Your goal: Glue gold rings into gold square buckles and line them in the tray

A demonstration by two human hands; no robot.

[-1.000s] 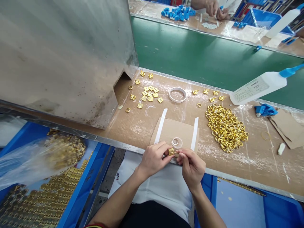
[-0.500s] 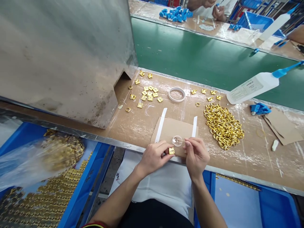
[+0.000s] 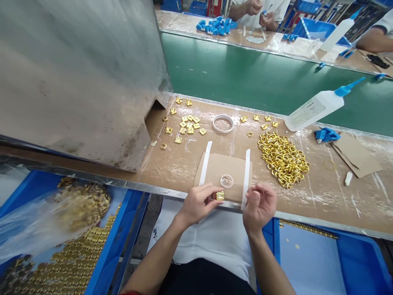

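Note:
Between thumb and fingertips, my left hand (image 3: 198, 205) grips a gold ring (image 3: 220, 196) with a square face turned upward, just in front of the cardboard pad's near edge. My right hand (image 3: 259, 207) is raised over the pad's right edge by the tape, fingers curled in; whatever they hold is hidden. A small clear round dish (image 3: 226, 181) with a little clear material in it rests on the cardboard pad (image 3: 225, 164), between both hands. White tape strips (image 3: 206, 163) run down the pad's sides.
A heap of gold rings (image 3: 284, 159) lies right, square gold pieces (image 3: 190, 125) left, near a tape roll (image 3: 223, 123). A white bottle (image 3: 316, 108) leans at the back right. A metal housing (image 3: 76, 82) blocks the left. Co-workers' hands (image 3: 267, 19) show across the green belt (image 3: 245, 69).
My right hand has drawn away from the dish to the right, and the thin stick it held in the dish no longer shows clearly. My left hand still holds the ring; the camera view has shifted slightly.

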